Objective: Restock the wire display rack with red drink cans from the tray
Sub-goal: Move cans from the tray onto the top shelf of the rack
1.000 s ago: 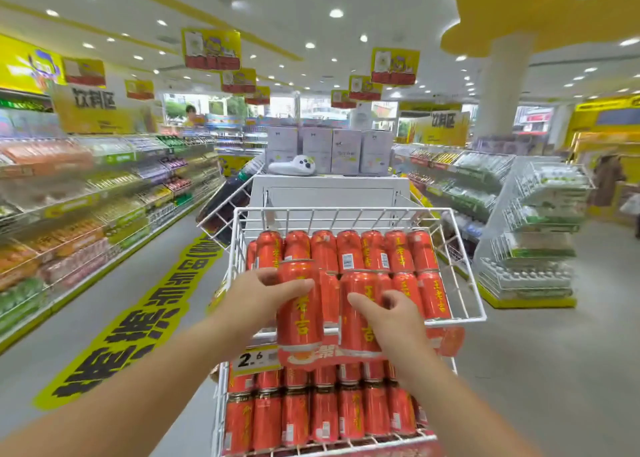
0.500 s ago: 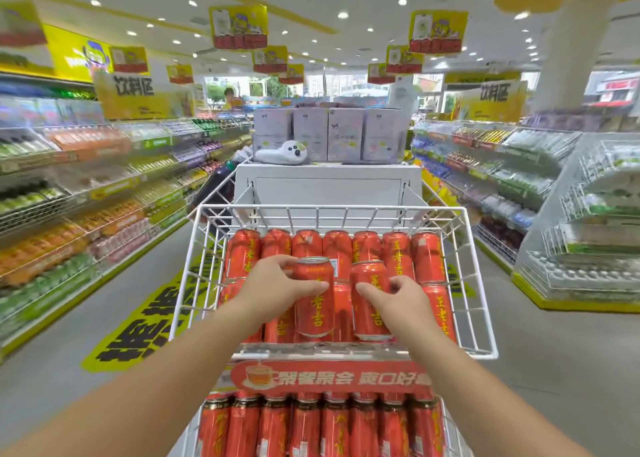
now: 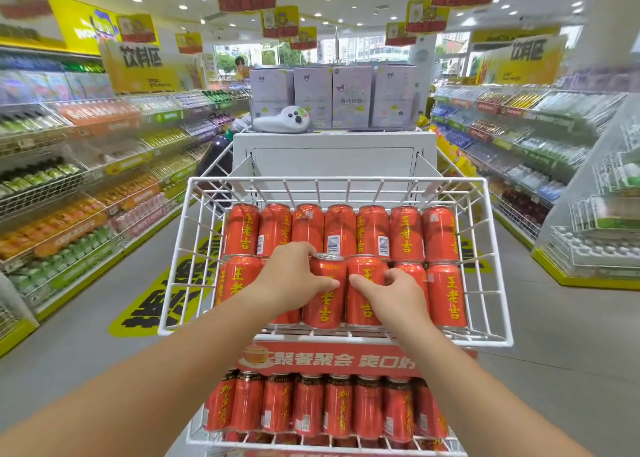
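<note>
Gripping one red can [image 3: 325,300] in left hand [image 3: 291,280], a second can [image 3: 363,304] in right hand [image 3: 398,295], both front row of rack [image 3: 336,180] top basket; seven cans [image 3: 341,228] behind, perhaps six in front

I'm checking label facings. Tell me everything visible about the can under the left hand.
The red can looks like glossy metal, with a silver rimmed top and yellow characters running down its front. It stands upright in the front row of the top wire basket, base level with its neighbours. The left hand grips its upper left side, thumb across the front. The neighbouring can, gripped by the right hand, sits against its right side.
</note>
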Demonstrator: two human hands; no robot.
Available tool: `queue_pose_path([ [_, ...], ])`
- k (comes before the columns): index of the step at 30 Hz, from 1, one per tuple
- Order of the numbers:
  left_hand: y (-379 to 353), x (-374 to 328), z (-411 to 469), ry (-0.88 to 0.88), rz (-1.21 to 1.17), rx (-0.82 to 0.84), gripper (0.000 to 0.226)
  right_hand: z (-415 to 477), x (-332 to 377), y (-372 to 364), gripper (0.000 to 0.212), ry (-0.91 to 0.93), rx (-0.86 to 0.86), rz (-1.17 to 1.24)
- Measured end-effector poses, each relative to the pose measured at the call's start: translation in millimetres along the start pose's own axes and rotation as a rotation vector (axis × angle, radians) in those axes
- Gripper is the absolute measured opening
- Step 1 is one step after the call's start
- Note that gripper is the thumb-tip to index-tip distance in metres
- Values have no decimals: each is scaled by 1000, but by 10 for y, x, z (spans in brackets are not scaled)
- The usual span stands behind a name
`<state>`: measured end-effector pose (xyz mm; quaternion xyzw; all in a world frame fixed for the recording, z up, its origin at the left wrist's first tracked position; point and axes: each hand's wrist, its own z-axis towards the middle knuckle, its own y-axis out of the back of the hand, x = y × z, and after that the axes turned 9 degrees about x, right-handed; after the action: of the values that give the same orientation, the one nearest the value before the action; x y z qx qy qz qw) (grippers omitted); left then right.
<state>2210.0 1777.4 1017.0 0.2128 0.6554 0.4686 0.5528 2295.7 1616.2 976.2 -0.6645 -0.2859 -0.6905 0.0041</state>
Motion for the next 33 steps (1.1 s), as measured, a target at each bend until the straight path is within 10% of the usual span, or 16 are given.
queue_pose_path([
  [33,-101,254,-23,-147,421,-139,65,-54,3,-106,75,38,-66,-257],
])
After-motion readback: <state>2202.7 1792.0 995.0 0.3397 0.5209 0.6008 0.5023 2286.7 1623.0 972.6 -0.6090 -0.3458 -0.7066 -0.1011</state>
